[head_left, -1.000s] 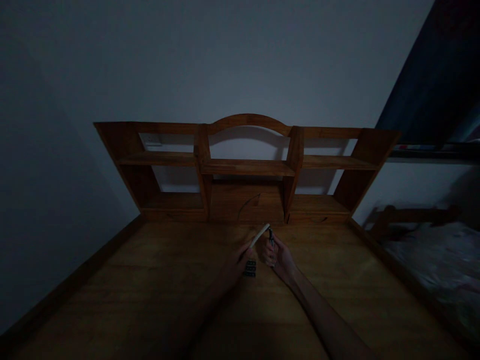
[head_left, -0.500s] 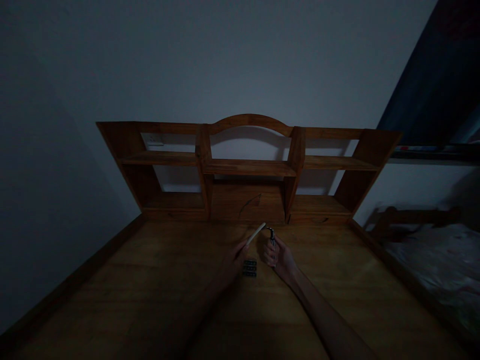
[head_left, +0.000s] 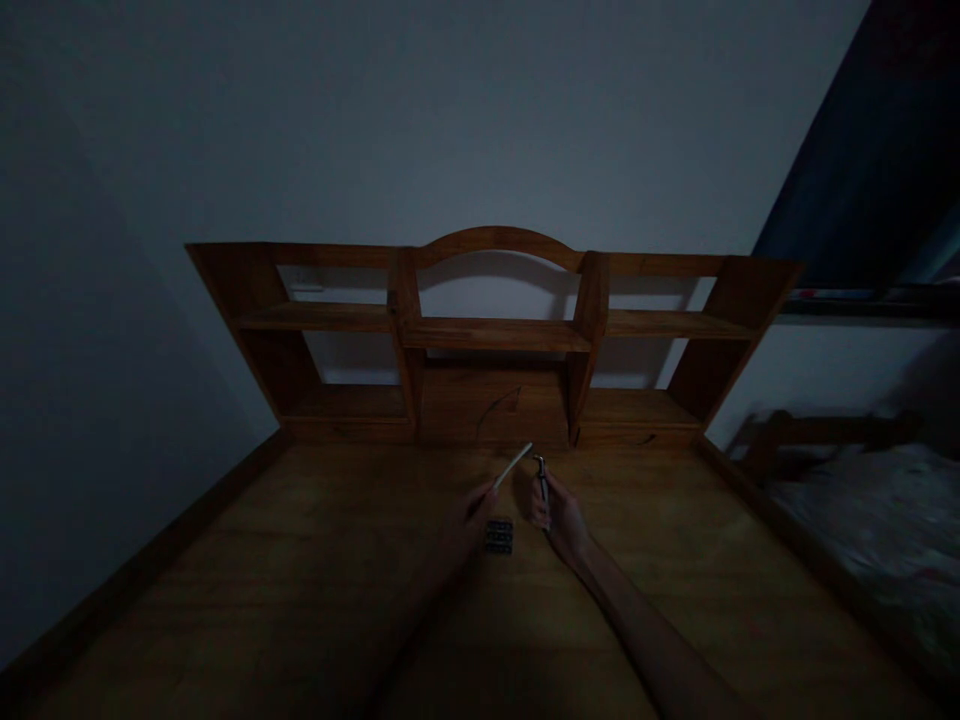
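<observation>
The room is dim. My left hand is closed around a pale slim stick-like piece that points up and to the right. My right hand grips a small dark metal tool with a hooked tip, held upright. The two tips stand a little apart above the wooden desk. A small dark ridged block lies on the desk between my hands.
A wooden hutch with open shelves stands along the back of the desk against a pale wall. To the right are a bed with light bedding and a dark curtain.
The pale piece and the hooked tool touched at their tips a second ago; they have since drawn apart. My hands stay over the same spot.
</observation>
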